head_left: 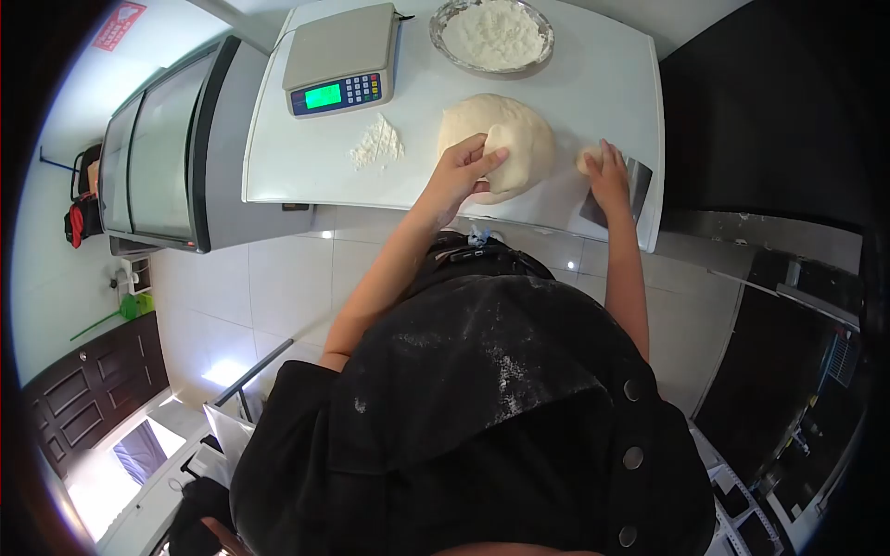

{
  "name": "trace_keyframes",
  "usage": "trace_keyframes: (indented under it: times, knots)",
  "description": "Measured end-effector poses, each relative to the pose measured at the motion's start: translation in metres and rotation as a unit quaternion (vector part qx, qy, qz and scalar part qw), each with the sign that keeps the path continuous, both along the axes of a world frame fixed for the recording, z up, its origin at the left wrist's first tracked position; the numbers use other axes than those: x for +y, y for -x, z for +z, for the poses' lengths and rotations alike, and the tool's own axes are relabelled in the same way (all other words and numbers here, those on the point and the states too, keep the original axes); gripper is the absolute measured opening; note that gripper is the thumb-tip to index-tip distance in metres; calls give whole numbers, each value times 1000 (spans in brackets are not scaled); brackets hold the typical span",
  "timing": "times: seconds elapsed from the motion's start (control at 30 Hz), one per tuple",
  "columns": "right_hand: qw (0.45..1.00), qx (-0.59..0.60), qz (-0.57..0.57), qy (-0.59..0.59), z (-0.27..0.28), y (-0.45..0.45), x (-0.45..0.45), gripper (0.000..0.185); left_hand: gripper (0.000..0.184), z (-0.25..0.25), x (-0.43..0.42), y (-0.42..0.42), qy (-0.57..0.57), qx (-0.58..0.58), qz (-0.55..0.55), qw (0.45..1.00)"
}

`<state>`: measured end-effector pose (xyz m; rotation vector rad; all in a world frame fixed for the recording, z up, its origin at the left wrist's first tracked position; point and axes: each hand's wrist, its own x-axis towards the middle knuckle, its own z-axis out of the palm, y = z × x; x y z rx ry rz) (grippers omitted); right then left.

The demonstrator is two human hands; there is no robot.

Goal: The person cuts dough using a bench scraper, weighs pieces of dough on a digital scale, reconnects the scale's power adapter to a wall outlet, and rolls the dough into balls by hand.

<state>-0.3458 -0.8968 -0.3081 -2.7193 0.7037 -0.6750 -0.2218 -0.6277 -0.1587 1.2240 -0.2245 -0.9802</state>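
A large, smooth mound of pale dough [530,139] lies on the white table. My left hand [464,176] is closed on the dough's near left side, with the thumb on top and a fold pinched up. To the right, my right hand [609,181] is closed around a small piece of dough [583,160], which its fingers partly cover. Beneath that hand and wrist lies a flat metal scraper [638,185], close to the table's right edge.
A digital scale [338,56] with a lit green display stands at the back left. A metal bowl of flour [493,35] sits behind the dough. Loose flour [377,144] is scattered left of the dough. The white table [315,171] ends just before my body.
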Motion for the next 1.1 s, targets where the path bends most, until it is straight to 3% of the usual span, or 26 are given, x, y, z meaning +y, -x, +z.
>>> trace_keyframes:
  times: [0.17,0.37,0.5,0.6,0.63,0.67,0.7,0.83,0.87,0.93,1.0,1.03,1.1]
  knots:
    - [982,79,-57,-164,34,-6,34,44,18,-5,17,-13,5,-34,-50,998]
    - [987,51,-92,-119,46,-10,68,45,25,1,32,-27,10,-56,-61,997]
    - [982,31,-112,-146,20,-1,50,48,24,11,43,-37,28,-68,-77,994]
    - [948,-21,-205,-244,26,6,48,45,22,28,50,-43,51,-74,-74,993]
    - [847,-224,-206,-435,33,13,54,42,22,34,53,-44,60,-76,-72,993]
    - [673,-409,-188,-587,41,21,60,40,21,38,56,-44,70,-77,-70,992]
    - [672,-411,-190,-586,53,24,69,40,21,41,58,-45,70,-77,-74,992]
    - [277,-513,-17,-812,125,8,132,41,24,49,63,-44,150,-79,-116,979]
    - [268,-505,-5,-821,136,0,147,41,24,49,63,-44,151,-78,-123,978]
    - [258,-497,7,-828,153,-22,177,41,26,48,64,-45,146,-190,-156,958]
    - [374,-445,-14,-814,166,-42,204,42,28,47,68,-47,135,-301,-178,927]
    - [373,-442,-14,-816,167,-47,213,42,28,46,69,-47,133,-301,-175,928]
    - [375,-391,41,-839,168,-58,229,43,26,46,70,-46,98,-485,-92,864]
